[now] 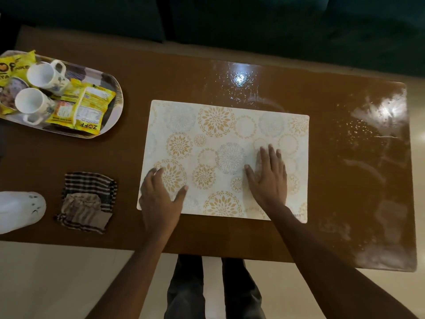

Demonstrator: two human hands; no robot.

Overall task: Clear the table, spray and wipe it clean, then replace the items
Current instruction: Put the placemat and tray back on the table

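A white placemat (pixel 220 134) with gold and grey flower circles lies flat in the middle of the brown table (pixel 161 77). My left hand (pixel 161 194) rests palm down on its near left corner, fingers spread. Flat on the mat's right half lies my right hand (pixel 269 176), fingers apart. A striped brown cloth (pixel 88 201) sits crumpled to the left of the mat. The white spray bottle (pixel 18 210) lies at the left edge. A tray (pixel 117 104) at the far left carries two white mugs (pixel 43 74) and yellow snack packets (pixel 92 109).
Wet streaks and droplets glisten on the table's right end (pixel 379 125) and behind the mat. A dark sofa (pixel 253 24) runs along the table's far side. Pale floor (pixel 57 284) and my legs (pixel 213 288) show below the near edge.
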